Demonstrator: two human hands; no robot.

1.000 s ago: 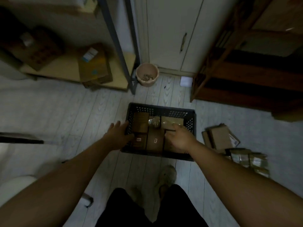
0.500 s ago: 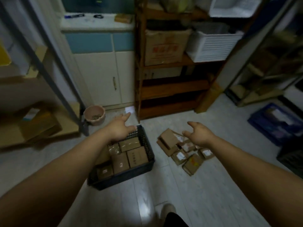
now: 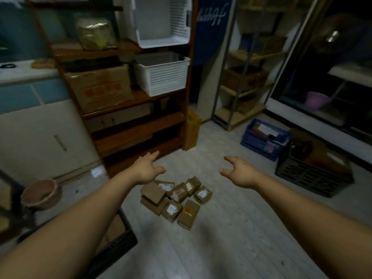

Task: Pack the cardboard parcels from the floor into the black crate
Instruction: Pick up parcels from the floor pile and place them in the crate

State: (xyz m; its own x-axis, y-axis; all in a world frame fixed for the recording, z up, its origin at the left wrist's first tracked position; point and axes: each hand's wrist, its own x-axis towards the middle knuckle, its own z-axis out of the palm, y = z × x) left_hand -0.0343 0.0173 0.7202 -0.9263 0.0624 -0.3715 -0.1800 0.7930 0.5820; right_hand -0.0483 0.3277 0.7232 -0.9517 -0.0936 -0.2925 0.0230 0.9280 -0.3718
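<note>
Lower left of the frame: black crate (image 3: 118, 248), largely hidden by the left forearm, with brown cardboard showing inside.
Centre floor: cardboard parcels (image 3: 177, 200), about eight in one tight cluster.
Left hand (image 3: 148, 170): fingers spread, empty, above the cluster's upper left.
Right hand (image 3: 240, 172): fingers loosely spread, empty, upper right of the cluster.
Right side: second black crate (image 3: 312, 178) holding brown boxes.

Background: brown wooden shelf unit (image 3: 141, 125) centre-left — holds a white slatted plastic basket (image 3: 161, 75) and, left of it, a big cardboard box with red print (image 3: 100, 87). Pink round plastic tub (image 3: 41, 193) on the floor far left, by the white cabinet door (image 3: 40, 137). Blue plastic crate (image 3: 263, 137) on the floor at right — near the grey metal-frame rack (image 3: 241, 87)
</note>
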